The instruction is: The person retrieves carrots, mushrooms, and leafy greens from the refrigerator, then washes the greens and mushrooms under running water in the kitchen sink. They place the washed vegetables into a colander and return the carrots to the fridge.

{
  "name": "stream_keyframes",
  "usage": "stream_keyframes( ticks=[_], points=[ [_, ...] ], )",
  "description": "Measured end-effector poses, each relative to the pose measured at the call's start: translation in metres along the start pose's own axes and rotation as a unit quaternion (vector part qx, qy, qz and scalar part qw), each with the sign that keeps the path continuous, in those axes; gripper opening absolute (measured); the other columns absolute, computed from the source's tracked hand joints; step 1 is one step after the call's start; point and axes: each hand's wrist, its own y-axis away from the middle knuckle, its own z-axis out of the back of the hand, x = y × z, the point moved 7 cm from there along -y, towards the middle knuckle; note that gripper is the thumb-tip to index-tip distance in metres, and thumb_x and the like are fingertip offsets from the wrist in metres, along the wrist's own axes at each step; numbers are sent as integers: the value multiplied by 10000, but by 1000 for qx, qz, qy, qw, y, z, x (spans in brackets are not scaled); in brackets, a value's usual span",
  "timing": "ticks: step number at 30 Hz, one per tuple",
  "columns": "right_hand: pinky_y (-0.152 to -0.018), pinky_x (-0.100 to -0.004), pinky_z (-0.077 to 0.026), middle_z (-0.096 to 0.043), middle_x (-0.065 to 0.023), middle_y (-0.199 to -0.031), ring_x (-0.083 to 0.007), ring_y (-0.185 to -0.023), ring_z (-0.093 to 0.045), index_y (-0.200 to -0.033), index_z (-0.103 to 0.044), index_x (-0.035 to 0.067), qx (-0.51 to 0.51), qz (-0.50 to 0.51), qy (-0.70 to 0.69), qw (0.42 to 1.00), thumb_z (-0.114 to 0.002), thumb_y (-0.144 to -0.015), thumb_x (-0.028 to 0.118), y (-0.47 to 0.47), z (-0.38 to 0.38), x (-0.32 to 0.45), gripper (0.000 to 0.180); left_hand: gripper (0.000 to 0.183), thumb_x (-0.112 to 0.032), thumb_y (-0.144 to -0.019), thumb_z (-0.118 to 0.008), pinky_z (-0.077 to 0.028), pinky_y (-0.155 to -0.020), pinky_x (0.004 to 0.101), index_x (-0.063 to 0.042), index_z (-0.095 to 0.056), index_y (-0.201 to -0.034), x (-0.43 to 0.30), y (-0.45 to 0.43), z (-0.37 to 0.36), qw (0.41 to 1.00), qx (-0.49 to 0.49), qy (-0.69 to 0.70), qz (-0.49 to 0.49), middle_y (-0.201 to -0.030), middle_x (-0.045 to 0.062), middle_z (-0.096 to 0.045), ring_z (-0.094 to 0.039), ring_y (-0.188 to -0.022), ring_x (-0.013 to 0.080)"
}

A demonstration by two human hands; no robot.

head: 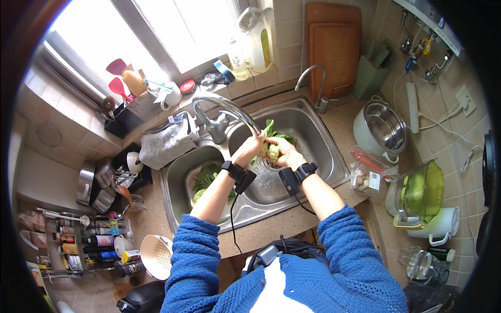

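Over the right basin of a steel double sink (280, 203), my left hand (250, 148) and my right hand (287, 152) hold a leafy green vegetable (273, 152) with a pale, thick base. Both hands are just under the mouth of a chrome faucet (231, 110). The vegetable's green leaves point away from me towards the back of the basin. Water wets the basin floor around the drain. More leafy greens (207, 177) lie in the left basin, partly hidden by my left forearm.
A grey cloth (166, 143) lies left of the faucet. Right of the sink stand a white pot (360, 123), a plastic bag of mushrooms (362, 178) and a green container (424, 195). A slim second faucet (324, 78) rises behind the sink. A cream perforated basket (150, 254) sits at the left.
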Motion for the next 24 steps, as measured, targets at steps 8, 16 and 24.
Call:
stream_keyframes(
  ticks=[8, 16, 24],
  points=[
    [-766, -437, -578, -646, -124, -1033, -270, -876, -652, -1120, -583, 59, -1, 18, -105, 994, -564, -925, 188, -18, -19, 14, 235, 442, -193, -946, -501, -400, -986, 281, 37, -484, -1323, -7, 2, 17, 983, -6, 134, -127, -1216, 85, -582, -520, -1111, 141],
    [-660, -366, -579, -673, -93, -907, -209, -761, -669, -1040, -629, 54, 111, 212, 125, 963, -535, -928, 182, -13, -27, 23, 195, 415, -375, -919, -630, -473, -816, 260, 3, -658, -1090, -16, 23, 21, 991, -8, 36, -127, -944, 25, -681, -592, -886, 100],
    [-744, -345, -562, -654, -80, -900, -212, -796, -653, -1008, -601, 34, 25, 43, -123, 991, -550, -920, 123, -32, -12, 8, 135, 435, -422, -951, -543, -475, -823, 287, -36, -610, -1139, 5, 10, 14, 990, 4, 10, -138, -946, 69, -671, -613, -850, 132]
  ],
)
